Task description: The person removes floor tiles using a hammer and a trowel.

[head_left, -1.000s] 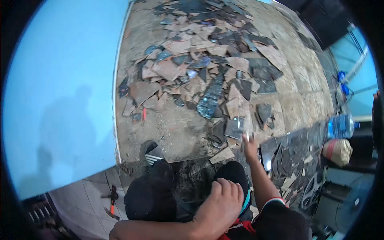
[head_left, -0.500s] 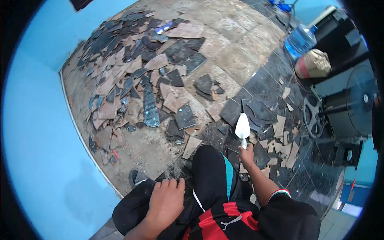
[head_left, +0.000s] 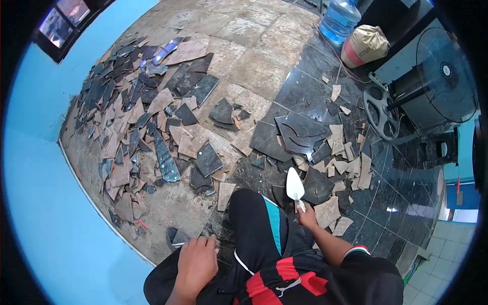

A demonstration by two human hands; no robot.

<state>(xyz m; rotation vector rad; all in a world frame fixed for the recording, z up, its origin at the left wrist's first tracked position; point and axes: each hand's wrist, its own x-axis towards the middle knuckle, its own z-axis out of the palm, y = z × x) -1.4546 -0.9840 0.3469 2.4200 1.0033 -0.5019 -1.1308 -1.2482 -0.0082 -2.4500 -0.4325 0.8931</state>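
My right hand (head_left: 307, 218) is closed round the handle of a pointed trowel (head_left: 294, 184), its pale blade directed away from me. That blade hangs over broken dark tiles (head_left: 316, 186) to the right of my bent knee. Close by the hand lies a large beige tile shard (head_left: 327, 211). On my other knee rests my left hand (head_left: 197, 264), holding nothing, its fingers laid over the dark trouser cloth. Past that knee my shoe (head_left: 176, 237) shows on the dusty floor.
Heaped tile shards (head_left: 122, 122) spread along the blue wall (head_left: 35, 188). A standing fan (head_left: 445, 73) is at the right, near a paper sack (head_left: 364, 47) and a water jug (head_left: 339, 21). Dark floor tiles (head_left: 391, 190) run along the right; stripped floor (head_left: 254, 71) lies ahead.
The view has swung to the right, so the shards sit further left. The trowel has drawn back a little towards my knee. My left hand stays on the other knee.
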